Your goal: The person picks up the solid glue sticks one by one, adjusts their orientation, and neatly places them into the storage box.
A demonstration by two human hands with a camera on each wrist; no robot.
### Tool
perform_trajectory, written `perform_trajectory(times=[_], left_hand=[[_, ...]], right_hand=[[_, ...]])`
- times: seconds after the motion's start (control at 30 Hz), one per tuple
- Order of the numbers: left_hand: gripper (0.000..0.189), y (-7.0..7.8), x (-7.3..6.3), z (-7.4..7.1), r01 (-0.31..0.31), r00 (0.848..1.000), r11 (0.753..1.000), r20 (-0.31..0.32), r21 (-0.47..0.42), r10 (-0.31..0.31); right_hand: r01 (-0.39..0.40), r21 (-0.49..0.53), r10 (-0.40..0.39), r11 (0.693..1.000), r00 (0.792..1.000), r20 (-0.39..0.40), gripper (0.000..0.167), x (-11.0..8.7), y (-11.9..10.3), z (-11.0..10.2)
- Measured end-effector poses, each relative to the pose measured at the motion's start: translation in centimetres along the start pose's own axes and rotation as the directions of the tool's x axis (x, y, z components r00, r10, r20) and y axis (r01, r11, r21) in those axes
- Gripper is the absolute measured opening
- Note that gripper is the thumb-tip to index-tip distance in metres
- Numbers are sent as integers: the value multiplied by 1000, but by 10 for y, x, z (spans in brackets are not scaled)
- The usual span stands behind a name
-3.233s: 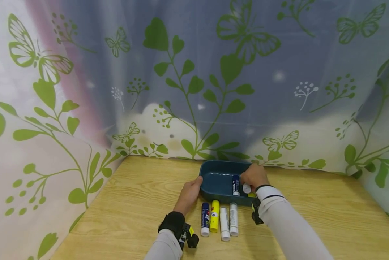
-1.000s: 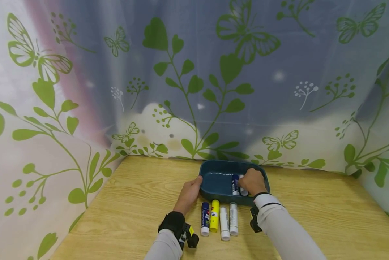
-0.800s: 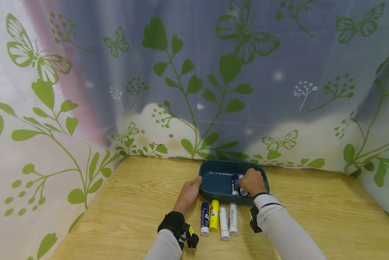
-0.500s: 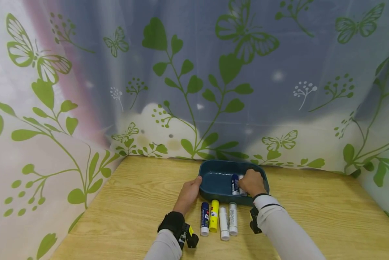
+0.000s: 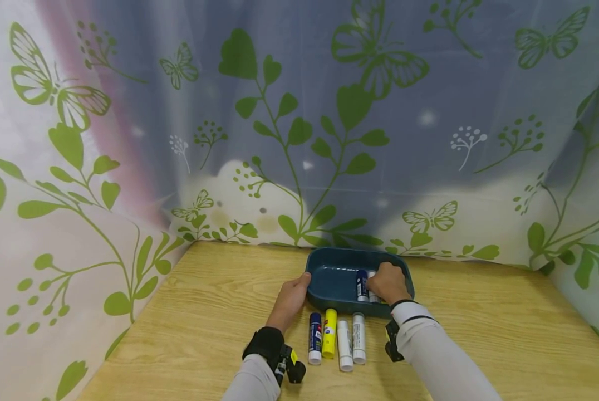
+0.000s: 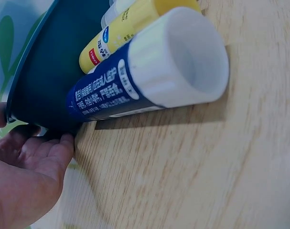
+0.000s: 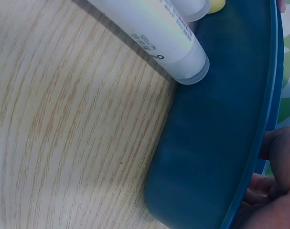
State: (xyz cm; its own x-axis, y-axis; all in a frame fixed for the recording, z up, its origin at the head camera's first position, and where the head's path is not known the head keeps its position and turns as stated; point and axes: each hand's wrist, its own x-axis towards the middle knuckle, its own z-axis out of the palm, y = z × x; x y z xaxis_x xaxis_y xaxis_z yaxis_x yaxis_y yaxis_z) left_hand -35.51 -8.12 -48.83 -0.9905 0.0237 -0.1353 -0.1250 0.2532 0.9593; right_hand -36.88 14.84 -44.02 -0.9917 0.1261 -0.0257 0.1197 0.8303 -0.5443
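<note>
A dark teal tray (image 5: 332, 285) stands near the back of the table. My left hand (image 5: 290, 298) grips its left end, thumb over the rim and fingers against the outside in the left wrist view. Inside the tray, my right hand (image 5: 389, 282) holds a white glue stick (image 5: 373, 295), mostly covered by the fingers. To its left lies a blue glue stick (image 5: 362, 285) with a white base. A bit of yellow shows under the right hand. In front of the tray lie a blue glue stick (image 6: 135, 71), a yellow one (image 5: 329, 334) and two white ones (image 5: 345, 345).
The wooden table (image 5: 204, 312) extends to both sides of the tray. A patterned curtain (image 5: 289, 139) with green leaves and butterflies hangs right behind the tray and along the sides. Each wrist carries a small black camera (image 5: 294, 370).
My right hand has shifted slightly left and toward me, bringing the white glue stick down beside the blue one in the tray. My left hand and the row in front stay put.
</note>
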Motion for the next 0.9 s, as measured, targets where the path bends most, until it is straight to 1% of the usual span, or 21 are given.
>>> perform_trajectory(times=[0.2,0.5,0.9], left_hand=[[59,0,0,0,-3,1000,1000,-2,3,3],[60,0,-1,-1,3,1000,1000,16,-20,-3],[61,-1,0,0,-4,1000,1000,5,-15,4]], right_hand=[[3,9,-3,1000,1000,3,19,-1,0,0],[7,-14,-7,1000,1000,-2,27,-4,-2,-4],[-12,-6,12,1000,1000,11,28,2,2,1]])
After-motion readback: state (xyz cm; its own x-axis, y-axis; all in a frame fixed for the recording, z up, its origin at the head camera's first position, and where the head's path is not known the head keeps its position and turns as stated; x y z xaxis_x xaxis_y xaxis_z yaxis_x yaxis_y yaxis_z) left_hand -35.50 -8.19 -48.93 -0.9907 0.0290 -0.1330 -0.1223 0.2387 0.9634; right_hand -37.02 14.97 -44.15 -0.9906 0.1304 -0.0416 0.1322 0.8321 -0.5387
